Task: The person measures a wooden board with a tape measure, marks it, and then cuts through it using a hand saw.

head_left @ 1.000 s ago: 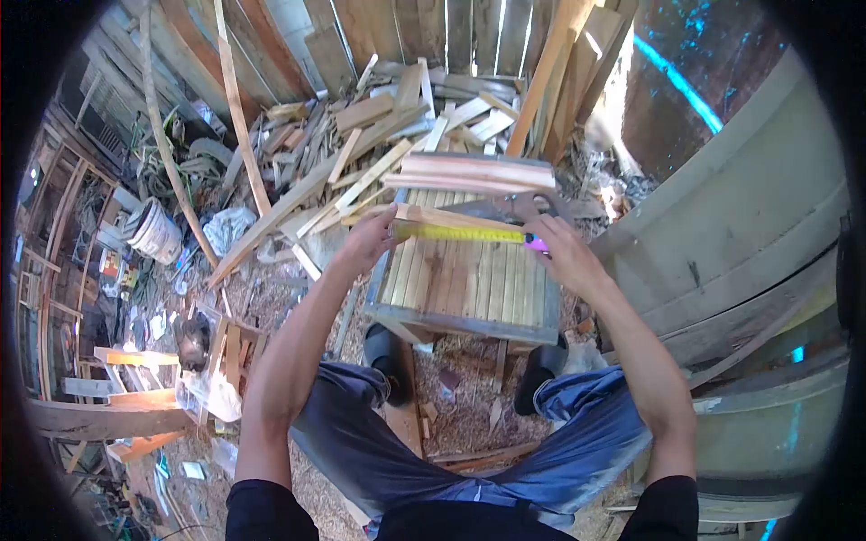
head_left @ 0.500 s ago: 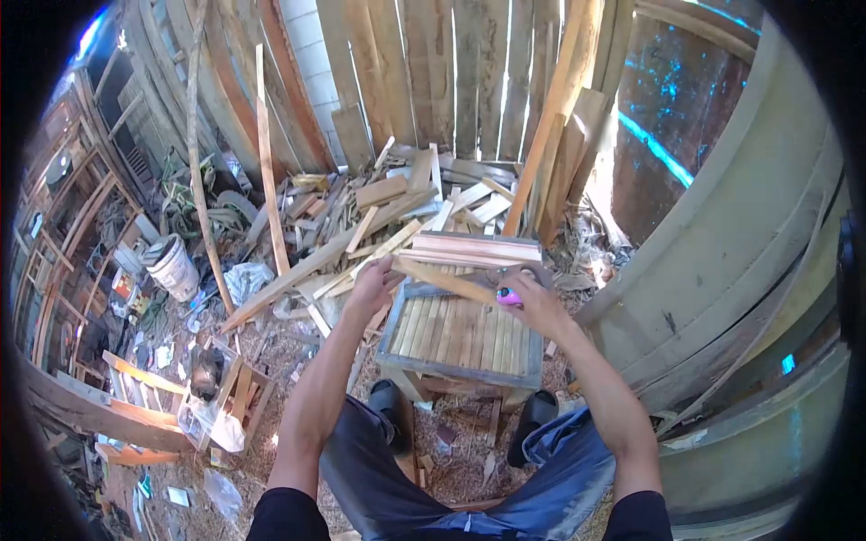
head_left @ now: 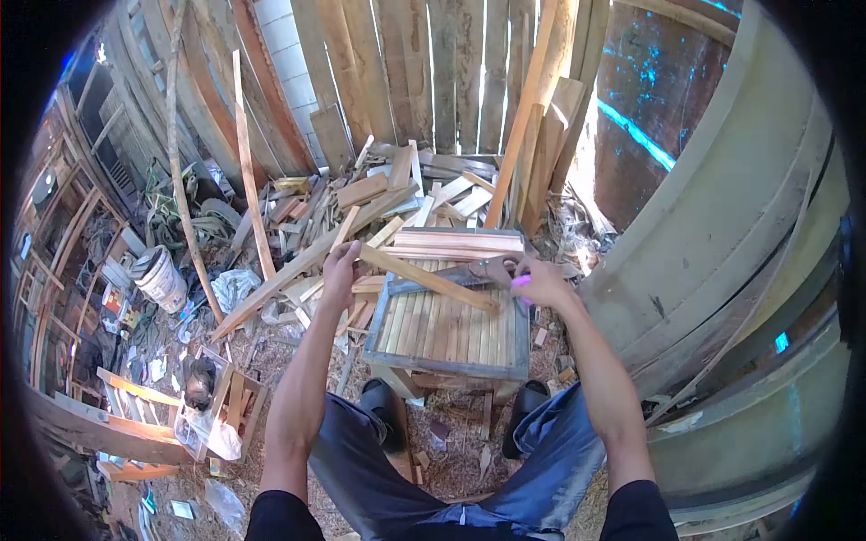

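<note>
Table: a low slatted table (head_left: pixel 442 338) with a grey, worn frame, between the person's legs and the wood pile (head_left: pixel 361 191).
Floor: ground (head_left: pixel 460 424) strewn with shavings and scraps.
Room: a plank wall (head_left: pixel 406 81) at the far side, light showing through its gaps; a dark brown panel (head_left: pixel 663 99) with blue marks at far right; a large pale curved sheet (head_left: pixel 722 234) at right.
Left side: a whitish bucket (head_left: pixel 162 281), and nearer, a crate (head_left: pixel 239 397) with a plastic bag (head_left: pixel 225 440).
Count: one table, one stick, one tape, one saw, one bucket; two thin poles (head_left: pixel 245 171) leaning at far left; two dark shoes (head_left: pixel 383 415) by the table's near legs. The pieces in the pile are too many and overlapped to count.
Stick: pale yellow-brown, straight, narrow; slants from far left to near right, its right end above the slats. Whether that end touches them, I cannot tell.
Left hand (head_left: pixel 341 270): fingers closed on the stick's (head_left: pixel 442 286) left end.
Right hand (head_left: pixel 544 285): fingers wrapped around the tape (head_left: pixel 521 285), bright pink and mostly hidden, near the saw's handle.
Saw (head_left: pixel 469 271): on the table's far part, handle right, blade running left, partly behind the stick.
Strips: pale, pinkish strips (head_left: pixel 460 242) lie side by side along the table's far edge, beyond the saw.
</note>
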Action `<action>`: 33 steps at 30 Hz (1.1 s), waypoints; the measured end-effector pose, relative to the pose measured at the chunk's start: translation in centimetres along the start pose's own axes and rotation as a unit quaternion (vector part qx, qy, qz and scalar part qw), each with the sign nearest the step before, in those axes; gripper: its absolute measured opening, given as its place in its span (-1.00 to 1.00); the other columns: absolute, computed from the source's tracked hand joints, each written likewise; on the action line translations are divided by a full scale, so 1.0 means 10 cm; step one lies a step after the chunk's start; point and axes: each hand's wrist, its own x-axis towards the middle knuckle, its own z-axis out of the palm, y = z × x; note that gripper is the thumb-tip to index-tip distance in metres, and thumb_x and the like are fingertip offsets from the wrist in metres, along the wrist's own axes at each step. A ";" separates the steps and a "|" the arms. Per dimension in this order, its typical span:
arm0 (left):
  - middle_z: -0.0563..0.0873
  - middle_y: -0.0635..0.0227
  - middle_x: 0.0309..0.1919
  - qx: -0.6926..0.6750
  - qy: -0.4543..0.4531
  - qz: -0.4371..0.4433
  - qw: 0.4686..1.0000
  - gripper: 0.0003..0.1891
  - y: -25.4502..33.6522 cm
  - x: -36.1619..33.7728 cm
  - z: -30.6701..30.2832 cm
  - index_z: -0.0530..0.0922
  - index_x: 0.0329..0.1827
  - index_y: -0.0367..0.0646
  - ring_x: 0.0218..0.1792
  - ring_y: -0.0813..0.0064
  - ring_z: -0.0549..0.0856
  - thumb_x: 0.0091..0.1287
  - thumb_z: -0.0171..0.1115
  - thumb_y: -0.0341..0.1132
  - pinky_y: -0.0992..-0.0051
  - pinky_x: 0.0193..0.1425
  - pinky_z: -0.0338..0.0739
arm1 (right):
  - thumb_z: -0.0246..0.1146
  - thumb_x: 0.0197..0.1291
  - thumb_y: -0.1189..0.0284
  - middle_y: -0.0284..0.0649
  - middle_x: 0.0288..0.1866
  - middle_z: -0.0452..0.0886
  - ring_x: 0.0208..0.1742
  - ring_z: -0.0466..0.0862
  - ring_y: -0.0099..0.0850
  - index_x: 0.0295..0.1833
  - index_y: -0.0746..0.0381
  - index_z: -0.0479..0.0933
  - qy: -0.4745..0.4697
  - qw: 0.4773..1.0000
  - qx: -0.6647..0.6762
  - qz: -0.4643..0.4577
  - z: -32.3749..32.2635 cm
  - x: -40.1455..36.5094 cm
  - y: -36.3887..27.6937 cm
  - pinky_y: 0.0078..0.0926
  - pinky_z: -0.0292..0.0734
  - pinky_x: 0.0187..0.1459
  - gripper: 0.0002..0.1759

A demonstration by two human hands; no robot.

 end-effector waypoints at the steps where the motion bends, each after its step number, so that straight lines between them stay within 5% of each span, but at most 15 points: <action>1: 0.66 0.29 -0.11 0.022 0.005 0.005 1.000 -0.67 -0.03 0.01 -0.03 0.54 0.09 -0.27 -0.20 0.50 0.69 0.46 0.24 -0.18 0.49 -0.09 0.71 | 0.43 -0.10 0.29 0.07 -0.17 0.73 -0.14 0.74 -0.02 -0.13 0.27 0.64 -0.063 0.998 -0.027 -0.015 0.05 0.01 0.07 -0.20 0.62 -0.04 -0.60; 8: 0.64 0.19 -0.21 0.108 0.031 -0.011 0.994 -0.71 -0.18 0.02 -0.20 0.54 -0.01 -0.37 -0.28 0.42 0.71 0.41 0.26 -0.28 0.47 -0.22 0.76 | 0.44 -0.01 0.19 -0.04 -0.09 0.73 -0.01 0.71 -0.16 -0.06 0.27 0.64 -0.273 0.958 -0.076 0.039 0.35 -0.02 0.06 -0.33 0.57 0.05 -0.54; 13: 0.67 0.32 -0.37 0.251 0.013 -0.078 0.965 -0.66 -0.10 0.07 -0.43 0.57 0.02 -0.27 -0.45 0.54 0.69 0.42 0.26 -0.15 0.57 -0.38 0.64 | 0.47 0.02 0.16 -0.12 -0.14 0.73 -0.10 0.70 -0.29 -0.08 0.26 0.64 -0.218 0.976 -0.005 0.018 0.18 0.00 0.01 -0.40 0.56 -0.02 -0.55; 15: 0.69 0.29 -0.40 0.415 -0.106 -0.202 0.881 -0.61 -0.05 0.09 -0.60 0.57 0.01 -0.28 -0.52 0.56 0.67 0.39 0.29 -0.10 0.61 -0.48 0.54 | 0.48 0.02 0.16 -0.15 -0.18 0.73 -0.14 0.69 -0.35 -0.09 0.26 0.64 -0.213 0.977 0.013 0.013 0.14 0.03 -0.01 -0.41 0.55 -0.04 -0.55; 16: 0.69 0.29 -0.40 0.415 -0.105 -0.204 0.881 -0.61 -0.07 0.07 -0.64 0.57 0.01 -0.28 -0.52 0.56 0.67 0.39 0.29 -0.10 0.61 -0.48 0.54 | 0.49 0.01 0.17 -0.19 -0.21 0.72 -0.15 0.68 -0.38 -0.11 0.26 0.64 -0.224 0.974 0.031 0.018 0.12 0.03 0.01 -0.43 0.54 -0.06 -0.56; 20: 0.74 0.32 -0.36 0.566 -0.222 -0.235 0.758 -0.62 -0.14 -0.15 -0.68 0.62 0.05 -0.10 -0.44 0.52 0.72 0.34 0.35 -0.04 0.44 -0.38 0.59 | 0.50 -0.01 0.23 -0.27 -0.31 0.69 -0.19 0.67 -0.46 -0.14 0.26 0.61 -0.259 0.960 0.097 0.043 0.10 0.09 0.01 -0.47 0.54 -0.14 -0.60; 24: 0.76 0.24 -0.34 0.540 -0.316 -0.144 0.766 -0.64 -0.26 -0.13 -0.63 0.58 -0.02 -0.15 -0.43 0.46 0.75 0.36 0.33 -0.05 0.40 -0.35 0.61 | 0.49 0.00 0.25 -0.24 -0.36 0.66 -0.23 0.67 -0.47 -0.17 0.27 0.59 -0.225 0.968 0.106 0.040 0.09 0.04 -0.12 -0.47 0.54 -0.20 -0.62; 27: 0.77 0.20 -0.34 0.576 -0.305 -0.106 0.751 -0.67 -0.36 -0.13 -0.47 0.57 -0.04 -0.12 -0.42 0.43 0.76 0.37 0.31 -0.05 0.38 -0.32 0.61 | 0.45 -0.09 0.26 -0.10 -0.24 0.74 -0.16 0.72 -0.19 -0.17 0.26 0.59 -0.162 0.986 -0.003 0.043 0.11 0.05 -0.16 -0.29 0.59 -0.09 -0.60; 28: 0.78 0.20 -0.34 0.621 -0.295 -0.105 0.718 -0.68 -0.35 -0.14 -0.41 0.58 -0.02 -0.07 -0.37 0.38 0.78 0.37 0.29 -0.05 0.34 -0.23 0.60 | 0.45 -0.09 0.26 -0.09 -0.22 0.73 -0.15 0.72 -0.16 -0.17 0.27 0.59 -0.174 0.983 -0.034 0.038 0.17 0.07 -0.11 -0.28 0.59 -0.08 -0.60; 33: 0.79 0.20 -0.23 0.620 -0.263 -0.136 0.727 -0.65 -0.39 -0.03 -0.38 0.60 0.00 -0.06 -0.16 0.28 0.77 0.32 0.30 -0.03 0.28 -0.02 0.58 | 0.45 -0.09 0.26 -0.04 -0.16 0.72 -0.13 0.72 -0.13 -0.11 0.28 0.59 -0.297 0.953 -0.065 -0.006 0.36 0.02 -0.17 -0.25 0.60 -0.07 -0.55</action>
